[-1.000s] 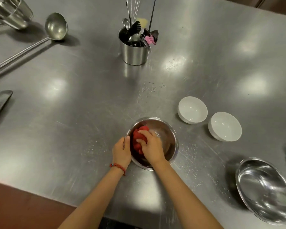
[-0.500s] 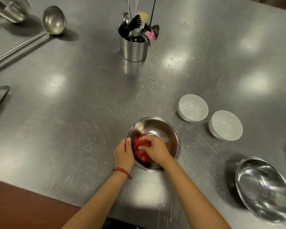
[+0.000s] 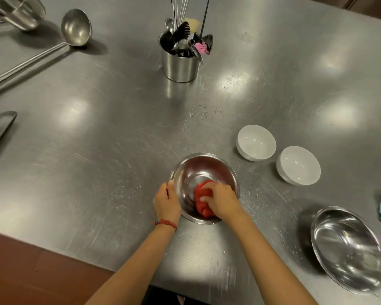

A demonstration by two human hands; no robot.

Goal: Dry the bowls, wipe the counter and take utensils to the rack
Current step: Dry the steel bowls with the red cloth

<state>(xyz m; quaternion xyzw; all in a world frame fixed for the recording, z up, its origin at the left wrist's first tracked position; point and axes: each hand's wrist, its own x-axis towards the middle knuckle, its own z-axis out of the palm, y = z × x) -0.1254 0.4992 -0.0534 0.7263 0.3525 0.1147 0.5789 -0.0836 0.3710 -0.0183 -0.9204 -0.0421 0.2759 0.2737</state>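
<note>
My right hand (image 3: 223, 200) has dragged the red cloth (image 3: 201, 202) down to the steel bowl (image 3: 198, 170)'s near wall — fingers closed on it — while my left hand (image 3: 166, 200) grips the rim, so this bowl's nearly dry.

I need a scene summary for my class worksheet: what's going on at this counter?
A person is drying a steel bowl: the left hand grips its rim while the right hand presses a red cloth inside. Two white bowls and a larger steel bowl wait to the right.
</note>
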